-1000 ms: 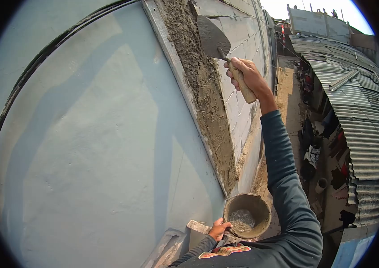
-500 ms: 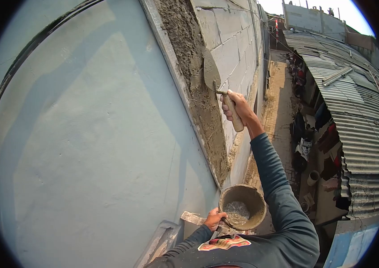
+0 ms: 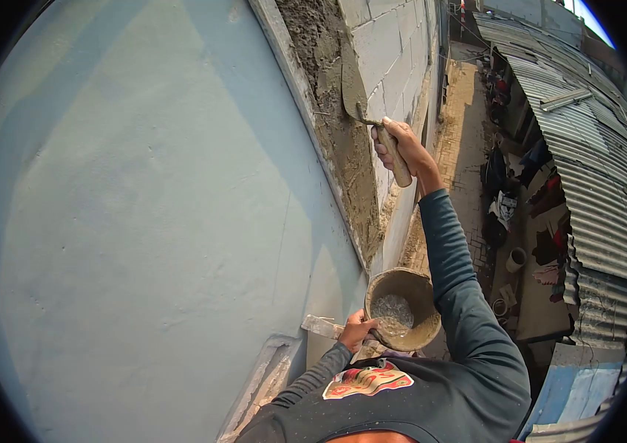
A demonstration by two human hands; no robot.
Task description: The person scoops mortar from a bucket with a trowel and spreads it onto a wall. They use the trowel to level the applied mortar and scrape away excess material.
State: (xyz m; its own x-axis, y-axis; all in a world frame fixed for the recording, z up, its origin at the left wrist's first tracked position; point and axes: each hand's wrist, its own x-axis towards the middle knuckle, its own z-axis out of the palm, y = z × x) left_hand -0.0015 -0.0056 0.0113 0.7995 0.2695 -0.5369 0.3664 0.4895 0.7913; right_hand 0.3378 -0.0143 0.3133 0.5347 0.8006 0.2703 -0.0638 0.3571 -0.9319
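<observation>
Lower on the wall than in the first frame, your trowel has come down the wet mortar strip, its blade turned from broad face to a narrow sliver. Your right hand is closed around its handle, fingers wrapped. The blade lies along the strip's right edge, beside the pale block wall; you cannot tell whether it presses in. Your left hand pinches the left rim of the bucket, which holds grey mix below the strip's bottom end.
</observation>
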